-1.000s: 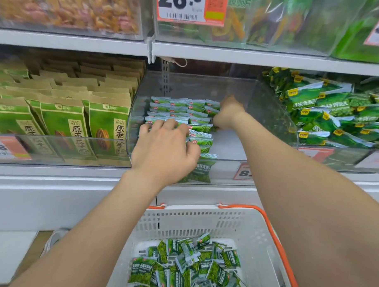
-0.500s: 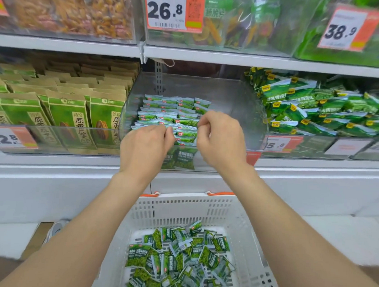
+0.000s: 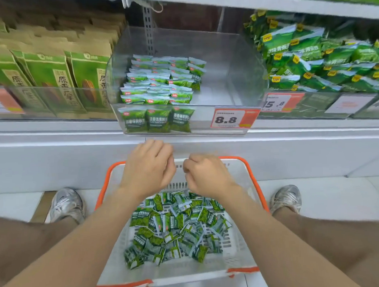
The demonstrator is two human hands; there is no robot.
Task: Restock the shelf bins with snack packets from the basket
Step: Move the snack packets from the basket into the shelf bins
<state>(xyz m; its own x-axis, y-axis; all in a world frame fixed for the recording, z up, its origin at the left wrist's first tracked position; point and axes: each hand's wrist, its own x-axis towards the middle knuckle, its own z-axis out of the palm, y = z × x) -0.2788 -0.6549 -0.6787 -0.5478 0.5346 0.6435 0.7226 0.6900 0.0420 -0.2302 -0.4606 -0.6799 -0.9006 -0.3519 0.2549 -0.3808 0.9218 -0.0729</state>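
Observation:
Small green snack packets lie in a loose heap in the white basket with an orange rim, on the floor between my feet. Above it, a clear shelf bin holds neat rows of the same packets along its left side; its right side is bare. My left hand and right hand hover side by side over the basket's far end, below the bin. Both have loosely curled fingers and hold nothing that I can see.
A price tag reading 8.8 is clipped to the bin's front. Brown and green paper bags fill the bin on the left, larger green packets the bin on the right. My grey shoes flank the basket.
Both hands have left the shelf bin and dropped to just above the basket. My view has tilted down, bringing my legs and shoes into sight.

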